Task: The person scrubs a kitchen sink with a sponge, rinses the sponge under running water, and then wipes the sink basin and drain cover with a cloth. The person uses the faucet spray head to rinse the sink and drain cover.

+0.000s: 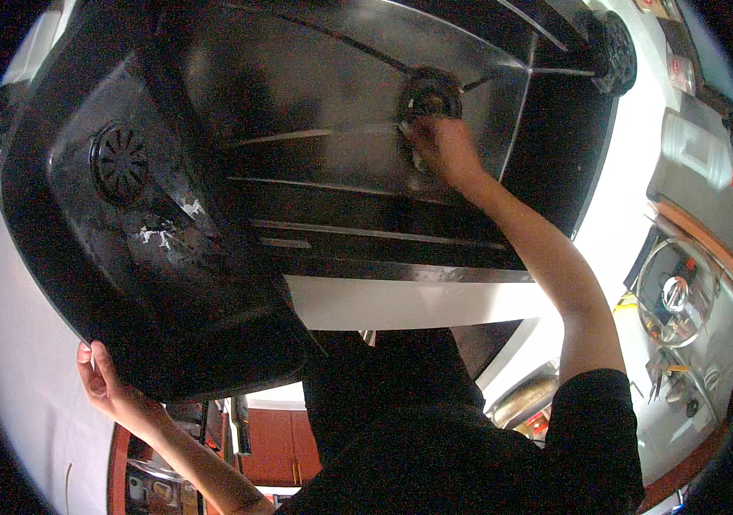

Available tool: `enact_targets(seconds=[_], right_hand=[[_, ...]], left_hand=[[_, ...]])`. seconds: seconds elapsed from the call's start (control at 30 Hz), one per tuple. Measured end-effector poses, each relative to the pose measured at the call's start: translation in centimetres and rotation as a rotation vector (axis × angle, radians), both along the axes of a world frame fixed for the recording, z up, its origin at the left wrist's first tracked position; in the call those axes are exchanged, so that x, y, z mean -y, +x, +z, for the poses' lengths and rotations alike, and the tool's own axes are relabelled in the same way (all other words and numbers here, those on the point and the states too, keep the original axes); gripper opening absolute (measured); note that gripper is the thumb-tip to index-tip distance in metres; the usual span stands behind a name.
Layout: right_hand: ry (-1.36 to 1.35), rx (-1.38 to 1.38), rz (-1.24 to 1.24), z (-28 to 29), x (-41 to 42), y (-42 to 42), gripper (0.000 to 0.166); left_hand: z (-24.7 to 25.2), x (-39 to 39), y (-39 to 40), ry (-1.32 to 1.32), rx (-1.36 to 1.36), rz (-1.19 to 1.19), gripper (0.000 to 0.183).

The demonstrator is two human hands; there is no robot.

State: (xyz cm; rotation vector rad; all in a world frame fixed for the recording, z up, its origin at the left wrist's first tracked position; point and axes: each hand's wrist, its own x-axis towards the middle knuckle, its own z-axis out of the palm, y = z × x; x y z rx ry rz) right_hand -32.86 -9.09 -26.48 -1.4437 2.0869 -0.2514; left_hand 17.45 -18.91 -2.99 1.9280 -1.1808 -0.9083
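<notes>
A large black sink (353, 251) with two bowls spreads before me, its rim rounded at the near left corner. My left hand (102, 386) pinches that rim at the lower left, thumb and finger at the edge. Inside the bigger bowl, my right hand (447, 151) is curled at the round drain (434, 93); it is blurred, and its fingertips are partly hidden. Whether it grips the drain fitting or a small thing beside it cannot be made out. The smaller bowl holds a slotted round strainer (120, 161), with whitish wet-looking glints (157, 237) near it.
At the right, a round glass lid (675, 293) lies on a grey worktop (688, 425), with small tools (669, 376) nearby. A black lumpy object (614, 55) stands by the sink's far right corner. Red-brown cabinet doors (276, 447) show below.
</notes>
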Motion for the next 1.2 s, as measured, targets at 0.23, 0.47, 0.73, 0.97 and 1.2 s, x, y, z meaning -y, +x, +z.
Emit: enact_targets(seconds=[0.23, 0.47, 0.73, 0.97, 1.2], right_hand=[[-0.227, -0.149, -0.163, 2.5, 1.2, -1.4, 0.021], [0.201, -0.194, 0.152, 2.4, -0.3, -0.8, 0.018], [-0.042, -0.152, 0.031, -0.4, 2.5, 1.0, 0.017], [-0.259, -0.167, -0.101, 3.3, 3.9, -2.7, 0.017], [-0.196, -0.276, 0.299, 2.1, 7.3, -5.2, 0.029]], left_hand=[[-0.1, -0.1, 0.1, -0.009, -0.012, 0.015, 0.026], [-0.1, -0.2, 0.1, -0.003, 0.009, 0.025, 0.027], [-0.2, 0.0, 0.4, -0.013, 0.001, 0.025, 0.028], [0.1, -0.4, -0.2, -0.004, -0.054, 0.043, 0.024], [0.0, -0.1, 0.1, -0.005, -0.064, 0.014, 0.024]])
